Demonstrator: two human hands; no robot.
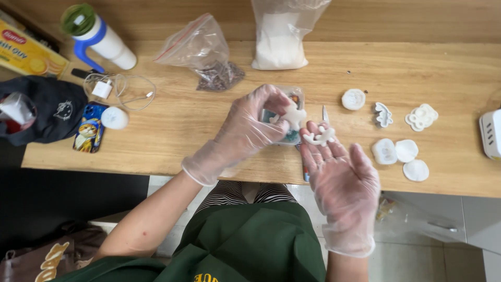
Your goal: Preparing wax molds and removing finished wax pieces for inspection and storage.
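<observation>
Far left on the wooden counter (209,120): a yellow box (26,52), a white bottle (99,36) with blue handle and green lid, lying tilted. Near it, a dark cap (47,107), a white charger with its cable (112,90), a phone (88,127) in a cat-print case, a small white disc (114,118) just beside the phone.

Further right, toward the far edge: a clear zip bag (203,52) with dark bits in its bottom corner, then a clear bag of white powder (282,36), standing upright.

Centre, over the near edge: both hands in clear gloves. Left hand (245,130) has fingers curled, pinching a white shaped piece (295,115) between fingertips. Under it a small clear tub (287,120) sits on the counter, mostly hidden. Right hand (342,175) is open, palm up, fingers spread; a second white shaped piece (319,137) lies on its fingertips, just beside the pinched one. Whether the 2 pieces touch, cannot tell.

Right of the hands: about 6 white moulded shapes (396,151) spread on the counter, well apart from the hands. Far right edge: a white boxy device (491,133), partly cut off.
</observation>
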